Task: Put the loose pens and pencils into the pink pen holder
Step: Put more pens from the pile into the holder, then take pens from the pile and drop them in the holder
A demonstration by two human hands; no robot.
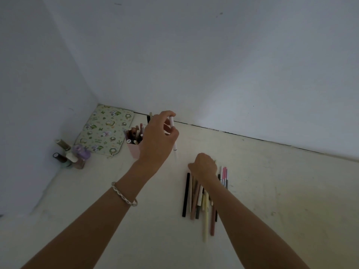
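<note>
Pens and pencils (202, 200) lie loose under the right hand (203, 165), curled to gather more; the left hand (158, 140) pinches a white pen (174, 140) upright beside the pink pen holder (136, 147), seemingly ready to drop it in.

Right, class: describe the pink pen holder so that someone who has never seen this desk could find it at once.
Start at the back-left corner where the two walls meet, with the floral pouch lying flat there. The pink pen holder stands just right of that pouch, partly behind the left hand. It is the only upright pink box, already bristling with pens.
</note>
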